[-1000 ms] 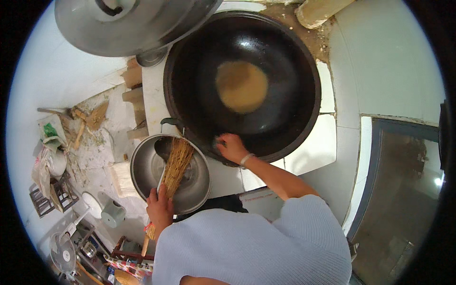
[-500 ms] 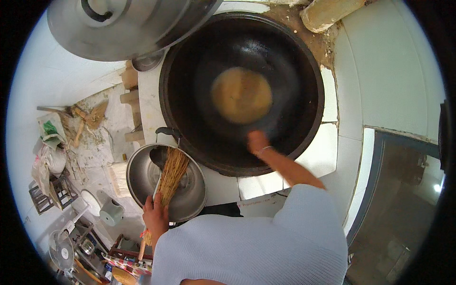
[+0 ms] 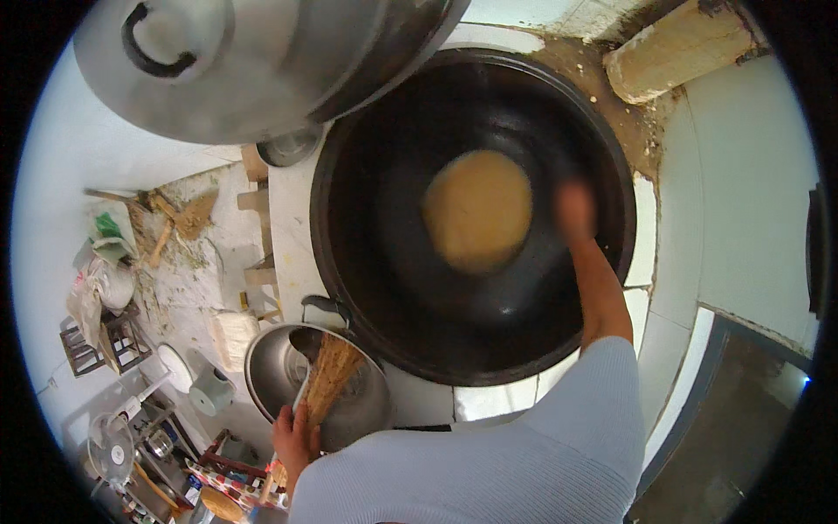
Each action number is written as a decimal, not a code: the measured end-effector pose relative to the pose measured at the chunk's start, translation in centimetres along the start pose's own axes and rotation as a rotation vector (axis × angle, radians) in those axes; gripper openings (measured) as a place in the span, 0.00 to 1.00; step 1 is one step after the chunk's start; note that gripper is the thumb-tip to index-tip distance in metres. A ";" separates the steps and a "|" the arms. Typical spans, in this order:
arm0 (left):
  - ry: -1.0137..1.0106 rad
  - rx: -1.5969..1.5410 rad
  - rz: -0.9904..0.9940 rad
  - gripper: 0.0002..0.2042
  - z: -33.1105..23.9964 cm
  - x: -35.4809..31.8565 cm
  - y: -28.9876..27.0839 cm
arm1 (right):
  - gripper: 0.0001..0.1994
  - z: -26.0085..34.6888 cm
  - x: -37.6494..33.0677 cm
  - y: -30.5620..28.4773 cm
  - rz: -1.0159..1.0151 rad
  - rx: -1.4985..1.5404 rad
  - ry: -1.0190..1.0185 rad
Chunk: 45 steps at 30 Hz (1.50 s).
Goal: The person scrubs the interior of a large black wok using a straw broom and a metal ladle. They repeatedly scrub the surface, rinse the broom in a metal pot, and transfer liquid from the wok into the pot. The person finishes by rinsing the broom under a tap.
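Note:
My left hand (image 3: 297,434) is closed round a straw brush (image 3: 333,377) and the thin handle of a dark ladle (image 3: 305,342). Both tools lean over a metal basin (image 3: 376,403) at the wok's lower left. A large black wok (image 3: 384,288) is set into the tiled stove, with a pool of cloudy brownish water (image 3: 478,212) at its bottom. Inside the wok, my right hand (image 3: 575,214) is at the right wall, to the right of the water. Motion smears its fingers, so what it holds, if anything, cannot be made out.
A big metal lid (image 3: 253,79) with a black handle stands at the upper left, overlapping the wok's rim. Beneath it sits a small metal bowl (image 3: 291,147). A pale cylinder (image 3: 676,54) lies behind the wok. Far left on the floor are a stool (image 3: 122,336) and a watering can (image 3: 211,391).
My right hand has swept from the wok's near side below the water to its right wall. The left hand still grips the brush and ladle. The whole view has shifted slightly.

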State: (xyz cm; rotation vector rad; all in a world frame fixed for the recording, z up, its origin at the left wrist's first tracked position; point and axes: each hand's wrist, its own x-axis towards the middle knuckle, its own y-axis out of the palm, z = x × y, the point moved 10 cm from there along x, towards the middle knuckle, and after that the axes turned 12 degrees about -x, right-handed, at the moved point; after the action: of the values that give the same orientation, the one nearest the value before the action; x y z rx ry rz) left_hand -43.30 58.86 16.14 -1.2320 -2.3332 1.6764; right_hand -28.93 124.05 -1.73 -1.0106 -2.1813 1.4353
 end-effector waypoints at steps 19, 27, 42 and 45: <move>0.049 0.093 -0.060 0.32 -0.5 0.1 0.1 | 0.07 15.5 -15.5 2.6 0.238 0.755 -0.433; -0.117 0.051 0.054 0.34 1.8 0.6 0.4 | 0.07 8.5 5.9 -4.4 -0.125 0.071 -0.269; -0.100 -0.007 -0.003 0.35 2.9 0.6 0.6 | 0.09 6.3 5.7 -3.0 -0.165 0.126 -0.235; 0.117 0.163 -0.037 0.34 1.0 0.5 -0.3 | 0.08 10.8 11.5 -5.8 -0.384 0.279 -0.192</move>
State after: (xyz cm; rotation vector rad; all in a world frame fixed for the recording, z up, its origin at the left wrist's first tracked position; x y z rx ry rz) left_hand -44.22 58.35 15.78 -1.2133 -2.0947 1.6942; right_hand -45.72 123.84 -2.36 -0.3473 -2.0746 1.6347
